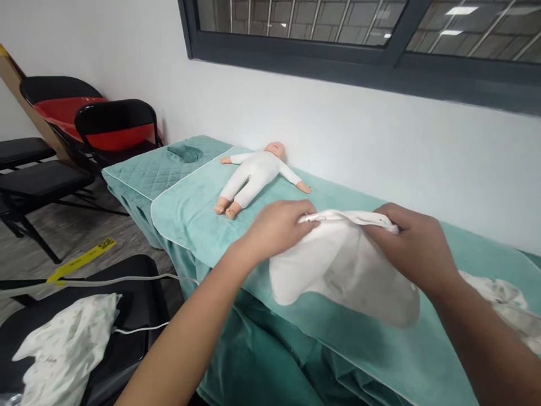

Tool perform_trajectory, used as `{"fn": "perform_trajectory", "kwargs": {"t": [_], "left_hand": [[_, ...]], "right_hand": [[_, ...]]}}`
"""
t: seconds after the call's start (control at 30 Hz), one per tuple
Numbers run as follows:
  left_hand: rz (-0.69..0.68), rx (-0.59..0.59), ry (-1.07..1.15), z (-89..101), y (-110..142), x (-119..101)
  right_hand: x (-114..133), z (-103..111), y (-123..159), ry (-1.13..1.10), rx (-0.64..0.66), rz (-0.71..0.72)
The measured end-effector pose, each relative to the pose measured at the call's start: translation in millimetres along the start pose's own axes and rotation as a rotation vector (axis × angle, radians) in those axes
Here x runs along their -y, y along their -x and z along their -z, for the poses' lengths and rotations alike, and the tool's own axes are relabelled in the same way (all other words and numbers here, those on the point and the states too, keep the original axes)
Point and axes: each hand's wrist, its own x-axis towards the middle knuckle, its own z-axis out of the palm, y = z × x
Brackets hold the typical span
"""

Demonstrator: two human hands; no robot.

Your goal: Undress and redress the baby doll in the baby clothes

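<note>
A white cloth garment hangs between my two hands above the green-covered bed. My left hand is closed on one end of its gathered top edge, and my right hand pinches the other end. The lower part droops loosely, and its exact kind is not clear. Beyond my left hand, a baby doll in a white bodysuit lies on its back on the bed, arms spread, feet toward me. Neither hand touches the doll.
The bed's green cover runs along the wall under a barred window. More crumpled white cloth lies at right. On a black chair at lower left sit printed white cloth and white cables. Folding chairs stand behind.
</note>
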Motion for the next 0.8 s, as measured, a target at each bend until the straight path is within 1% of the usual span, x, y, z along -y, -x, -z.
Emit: {"fn": "perform_trajectory", "kwargs": {"t": [0.1, 0.17, 0.27, 0.33, 0.4, 0.47, 0.53, 0.6, 0.63, 0.7, 0.73, 0.8], "left_hand": [[0.078, -0.137, 0.007, 5.9, 1, 9], [0.065, -0.189, -0.042, 6.1, 2, 13], [0.014, -0.270, -0.175, 1.5, 2, 16], [0.023, -0.351, -0.283, -1.6, 3, 18], [0.054, -0.399, -0.386, -2.6, 3, 21], [0.075, -0.405, -0.471, -1.2, 4, 25], [0.093, -0.419, -0.521, 1.3, 4, 30], [0.088, -0.461, -0.529, 2.5, 4, 31], [0.058, -0.484, -0.521, 2.0, 3, 30], [-0.043, -0.489, -0.469, -1.9, 1, 21], [-0.092, -0.461, -0.416, -5.0, 0, 14], [-0.144, -0.359, -0.281, -12.6, -2, -5]], "right_hand": [[-10, -2, 2, 0.054, 0.014, -0.040], [-16, -4, 4, 0.107, -0.006, -0.050], [-23, -6, 6, 0.204, -0.048, -0.072], [-27, -5, 8, 0.238, -0.064, -0.073], [-32, -2, 9, 0.256, -0.081, -0.057], [-39, 3, 10, 0.276, -0.108, -0.052], [-47, 7, 14, 0.305, -0.124, -0.086], [-55, 9, 21, 0.343, -0.112, -0.126], [-57, 8, 25, 0.350, -0.087, -0.130], [-56, 2, 35, 0.298, -0.012, -0.083], [-53, -2, 39, 0.228, 0.027, -0.029], [-41, -11, 45, 0.036, 0.072, 0.099]]}}
